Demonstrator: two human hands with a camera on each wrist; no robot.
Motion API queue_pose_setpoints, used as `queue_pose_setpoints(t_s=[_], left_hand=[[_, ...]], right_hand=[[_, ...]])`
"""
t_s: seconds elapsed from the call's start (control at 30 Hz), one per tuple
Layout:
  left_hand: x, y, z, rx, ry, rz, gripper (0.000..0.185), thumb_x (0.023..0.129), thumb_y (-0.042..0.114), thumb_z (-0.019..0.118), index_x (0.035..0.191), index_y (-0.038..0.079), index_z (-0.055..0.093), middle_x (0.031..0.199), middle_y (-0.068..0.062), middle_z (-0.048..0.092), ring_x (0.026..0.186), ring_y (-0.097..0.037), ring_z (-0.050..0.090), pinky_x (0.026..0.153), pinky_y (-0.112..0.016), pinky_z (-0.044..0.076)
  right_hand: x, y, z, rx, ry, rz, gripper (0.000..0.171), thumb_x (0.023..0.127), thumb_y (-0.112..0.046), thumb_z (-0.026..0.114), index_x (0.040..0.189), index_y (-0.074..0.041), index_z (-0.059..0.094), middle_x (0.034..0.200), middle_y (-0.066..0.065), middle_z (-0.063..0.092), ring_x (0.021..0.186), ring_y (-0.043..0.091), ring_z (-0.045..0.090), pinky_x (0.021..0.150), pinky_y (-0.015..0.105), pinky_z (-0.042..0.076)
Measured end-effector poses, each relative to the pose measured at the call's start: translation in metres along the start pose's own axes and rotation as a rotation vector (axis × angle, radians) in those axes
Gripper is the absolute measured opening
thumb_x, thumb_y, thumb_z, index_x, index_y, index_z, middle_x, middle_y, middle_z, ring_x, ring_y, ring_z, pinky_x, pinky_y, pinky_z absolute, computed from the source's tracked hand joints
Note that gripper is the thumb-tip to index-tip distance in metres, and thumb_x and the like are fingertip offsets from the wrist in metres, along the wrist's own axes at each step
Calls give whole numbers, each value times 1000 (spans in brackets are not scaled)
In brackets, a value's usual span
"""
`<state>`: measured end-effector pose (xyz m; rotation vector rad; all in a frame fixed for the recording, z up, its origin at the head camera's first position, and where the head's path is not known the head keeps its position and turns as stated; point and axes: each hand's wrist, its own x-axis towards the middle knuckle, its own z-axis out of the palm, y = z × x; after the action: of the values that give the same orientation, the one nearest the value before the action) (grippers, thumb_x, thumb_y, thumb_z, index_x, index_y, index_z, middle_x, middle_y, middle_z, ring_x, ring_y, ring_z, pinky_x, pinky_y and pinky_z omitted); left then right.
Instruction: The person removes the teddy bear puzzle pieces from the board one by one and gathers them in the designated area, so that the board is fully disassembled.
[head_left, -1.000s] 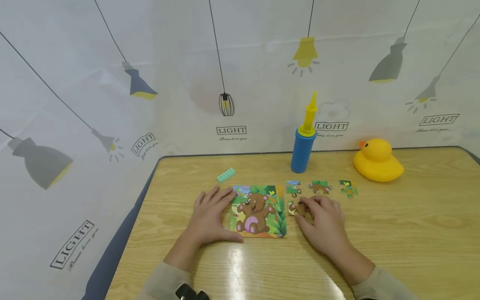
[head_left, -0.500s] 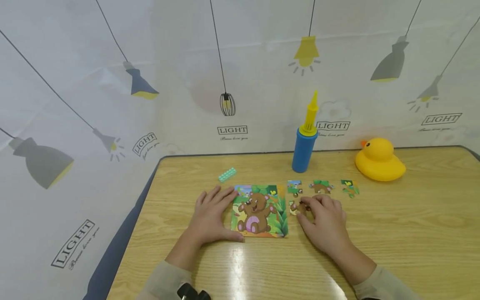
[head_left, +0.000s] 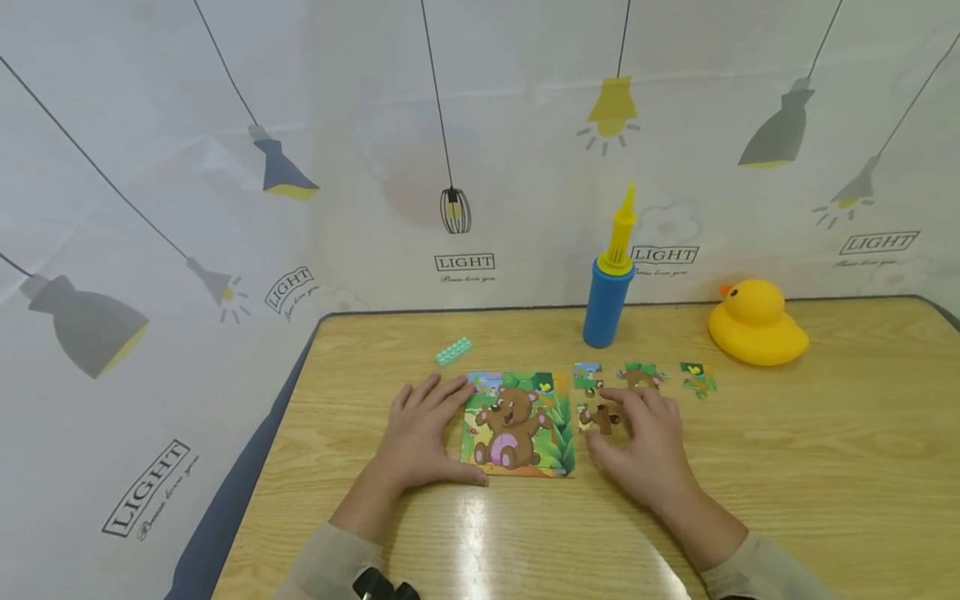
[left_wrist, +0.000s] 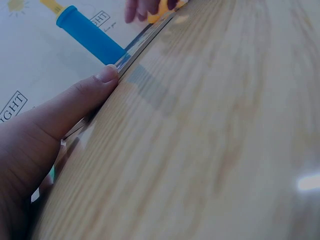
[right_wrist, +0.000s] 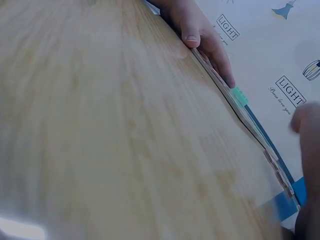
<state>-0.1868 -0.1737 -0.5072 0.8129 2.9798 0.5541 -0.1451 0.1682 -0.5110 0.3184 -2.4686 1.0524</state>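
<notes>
A square jigsaw puzzle with a brown bear picture lies flat on the wooden table. My left hand rests along its left side, fingers spread, index finger at the top left corner and thumb by the bottom edge. Just right of the puzzle is a loose jigsaw piece in brown and cream. Around this piece my right hand holds thumb and index finger apart, without gripping it. In the right wrist view, my right hand is partly cut off by the frame.
Behind the right hand lie loose pieces: a blue and green one, a brown and green one and a green one. A mint toy brick, a blue and yellow hand pump and a yellow rubber duck stand farther back.
My right thumb and index finger have parted from the brown and cream piece, which shows more fully now. My left hand stays at the puzzle.
</notes>
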Motion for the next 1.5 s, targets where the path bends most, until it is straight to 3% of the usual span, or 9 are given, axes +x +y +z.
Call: queue_pose_setpoints(t_s=[0.13, 0.23, 0.47, 0.6, 0.8, 1.0, 1.27, 1.5], left_hand=[[-2, -2, 0, -4, 3, -3, 135, 59, 90, 81, 168, 24, 38, 174, 4, 32, 162, -35, 18, 125, -69, 8], [-2, -3, 1, -2, -2, -13, 135, 59, 91, 80, 168, 25, 38, 174, 4, 31, 162, -35, 17, 125, -69, 7], [-2, -4, 3, -2, -18, -32, 136, 58, 94, 77, 169, 26, 36, 175, 7, 28, 163, -33, 15, 126, -68, 5], [-1, -3, 4, 4, -25, -26, 136, 59, 96, 75, 169, 26, 36, 175, 7, 28, 163, -33, 15, 125, -68, 6], [-1, -2, 1, 2, -19, -24, 135, 58, 94, 77, 168, 26, 37, 174, 6, 29, 162, -34, 16, 125, -68, 6], [-1, -2, 1, 4, -22, -23, 135, 59, 95, 75, 168, 26, 37, 175, 6, 29, 162, -34, 16, 125, -69, 7], [-1, -1, 1, 7, -11, -16, 134, 60, 94, 76, 168, 25, 38, 174, 5, 30, 162, -36, 17, 125, -70, 7], [0, -1, 0, -8, -14, -15, 134, 60, 92, 78, 168, 25, 38, 174, 6, 30, 162, -35, 16, 125, -69, 6]], right_hand=[[7, 3, 10, 81, 105, -226, 38, 77, -16, 77, 113, -2, 76, 104, 13, 65, 105, 38, 55, 96, 59, 33], [10, 0, 19, 49, 111, -283, 38, 77, -20, 77, 110, -3, 77, 105, 11, 64, 106, 40, 54, 97, 63, 33], [11, -21, 42, -86, -29, -213, 38, 81, -32, 81, 111, -8, 78, 112, 9, 64, 110, 37, 52, 90, 59, 38], [13, -30, 52, -135, -76, -207, 40, 80, -34, 83, 110, -9, 79, 103, 4, 64, 100, 29, 54, 81, 50, 42], [21, -39, 60, -191, -113, -223, 46, 80, -42, 86, 110, -7, 80, 86, -2, 59, 86, 21, 53, 79, 41, 45], [26, -47, 66, -224, -174, -206, 46, 83, -47, 85, 110, -11, 80, 88, -3, 62, 85, 21, 54, 76, 37, 47], [29, -50, 70, -269, -303, -89, 63, 86, -59, 81, 129, -13, 76, 95, -4, 65, 90, 20, 61, 74, 38, 51], [34, -53, 65, -227, -380, 9, 67, 82, -61, 84, 135, -21, 75, 99, -7, 66, 89, 16, 57, 74, 38, 48]])
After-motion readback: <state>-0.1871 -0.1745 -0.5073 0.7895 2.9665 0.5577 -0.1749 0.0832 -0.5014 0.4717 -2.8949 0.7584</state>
